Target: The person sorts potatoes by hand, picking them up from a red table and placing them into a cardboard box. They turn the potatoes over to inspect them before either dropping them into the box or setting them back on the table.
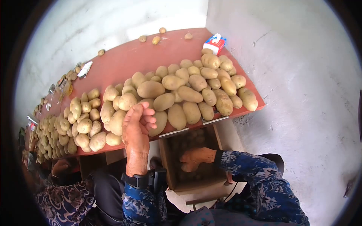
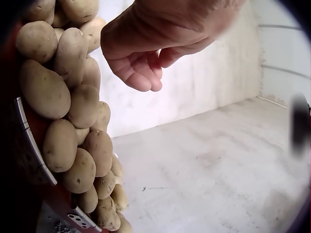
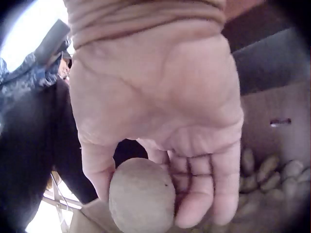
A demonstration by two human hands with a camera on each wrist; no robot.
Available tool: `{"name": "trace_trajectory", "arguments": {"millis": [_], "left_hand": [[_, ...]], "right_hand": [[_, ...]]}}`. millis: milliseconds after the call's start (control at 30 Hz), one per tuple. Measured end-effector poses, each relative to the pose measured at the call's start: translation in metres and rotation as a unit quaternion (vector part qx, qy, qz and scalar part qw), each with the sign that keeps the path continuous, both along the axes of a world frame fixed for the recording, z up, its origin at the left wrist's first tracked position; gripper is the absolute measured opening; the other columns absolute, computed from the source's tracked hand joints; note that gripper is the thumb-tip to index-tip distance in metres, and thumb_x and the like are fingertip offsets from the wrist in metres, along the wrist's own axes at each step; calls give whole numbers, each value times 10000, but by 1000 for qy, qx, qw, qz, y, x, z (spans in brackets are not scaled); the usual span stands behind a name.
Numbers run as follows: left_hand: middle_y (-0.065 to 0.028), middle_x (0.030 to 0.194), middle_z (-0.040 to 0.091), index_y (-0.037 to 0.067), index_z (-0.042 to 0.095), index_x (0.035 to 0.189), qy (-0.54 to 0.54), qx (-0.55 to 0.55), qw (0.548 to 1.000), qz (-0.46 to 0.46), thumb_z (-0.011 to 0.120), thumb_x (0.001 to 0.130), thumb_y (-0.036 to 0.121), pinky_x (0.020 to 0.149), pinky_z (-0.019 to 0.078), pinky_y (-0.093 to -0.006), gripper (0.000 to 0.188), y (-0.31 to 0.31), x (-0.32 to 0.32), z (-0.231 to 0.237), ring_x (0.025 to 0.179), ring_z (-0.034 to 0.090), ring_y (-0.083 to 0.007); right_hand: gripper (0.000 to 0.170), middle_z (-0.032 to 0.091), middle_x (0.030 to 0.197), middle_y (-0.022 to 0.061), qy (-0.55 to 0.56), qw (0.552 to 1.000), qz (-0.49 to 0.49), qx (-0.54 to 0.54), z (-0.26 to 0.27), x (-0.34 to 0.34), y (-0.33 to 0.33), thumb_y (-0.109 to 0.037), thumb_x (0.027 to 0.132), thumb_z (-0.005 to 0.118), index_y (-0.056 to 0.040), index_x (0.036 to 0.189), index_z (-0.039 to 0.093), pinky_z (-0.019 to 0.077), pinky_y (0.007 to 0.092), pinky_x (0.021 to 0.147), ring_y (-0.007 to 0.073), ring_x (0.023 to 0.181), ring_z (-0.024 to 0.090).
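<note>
My left hand [image 1: 136, 130] is raised in front of the potato pile [image 1: 151, 89] at the table's near edge. Its fingers [image 2: 138, 77] are loosely bent with nothing between them, as the left wrist view shows. Down in the cardboard box [image 1: 180, 191] below the table edge is my right hand [image 1: 198, 157]. Close up in the right wrist view, it holds a potato [image 3: 142, 196] between thumb and fingers. Beyond it, several more potatoes [image 3: 272, 182] lie in the bottom of the box.
Potatoes are heaped along the near side of the red table [image 1: 124, 58]. A tissue pack [image 1: 215, 44] stands at its far right corner, by the wall [image 1: 286, 75]. Another person's patterned sleeve [image 1: 68, 199] shows at lower left. A few loose potatoes [image 1: 156, 40] lie towards the back.
</note>
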State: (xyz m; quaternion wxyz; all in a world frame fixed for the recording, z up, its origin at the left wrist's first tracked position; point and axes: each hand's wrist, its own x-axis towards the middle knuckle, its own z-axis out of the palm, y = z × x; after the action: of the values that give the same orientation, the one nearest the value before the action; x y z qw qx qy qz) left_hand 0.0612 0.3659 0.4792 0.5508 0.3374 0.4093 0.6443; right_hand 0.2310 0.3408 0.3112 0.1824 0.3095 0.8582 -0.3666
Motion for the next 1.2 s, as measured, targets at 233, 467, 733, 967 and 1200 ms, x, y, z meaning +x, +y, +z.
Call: {"name": "trace_trajectory", "arguments": {"millis": [233,467,733,967,1200], "left_hand": [[-62,765,653,16,640,990,-4,-3,1000,0,532,957,206,507,499,-236,221,3,3,1,591,591,-109],[-64,762,657,22,637,995,-9,-4,1000,-13,527,961,202,495,507,-236,214,6,3,-2,581,595,-108],[-61,761,658,24,637,998,-4,-5,1000,-6,532,958,200,488,508,-233,209,7,10,-5,576,596,-105],[-59,794,650,24,607,1034,-1,-4,1000,-17,546,951,239,504,518,-243,238,5,0,-6,606,600,-116],[-62,795,650,22,607,1032,3,-6,1000,-11,544,951,238,496,518,-252,239,3,-3,-6,602,600,-121]], "right_hand": [[451,643,859,188,115,973,-158,-124,121,38,-3,-354,756,634,-2,1027,552,484,372,721,312,790,625],[424,606,903,49,439,824,-320,-159,161,78,26,-198,807,662,-38,1165,504,482,262,648,118,752,575],[520,585,1203,158,494,655,-524,228,195,131,89,-187,852,639,-3,1311,478,470,346,913,244,1079,574],[509,629,1151,196,361,621,-605,343,169,138,123,-250,859,631,-101,1324,487,458,404,912,324,1083,595],[462,576,1184,220,270,713,-492,419,116,147,151,-137,844,603,-51,1282,485,425,439,959,394,1048,567]]}}
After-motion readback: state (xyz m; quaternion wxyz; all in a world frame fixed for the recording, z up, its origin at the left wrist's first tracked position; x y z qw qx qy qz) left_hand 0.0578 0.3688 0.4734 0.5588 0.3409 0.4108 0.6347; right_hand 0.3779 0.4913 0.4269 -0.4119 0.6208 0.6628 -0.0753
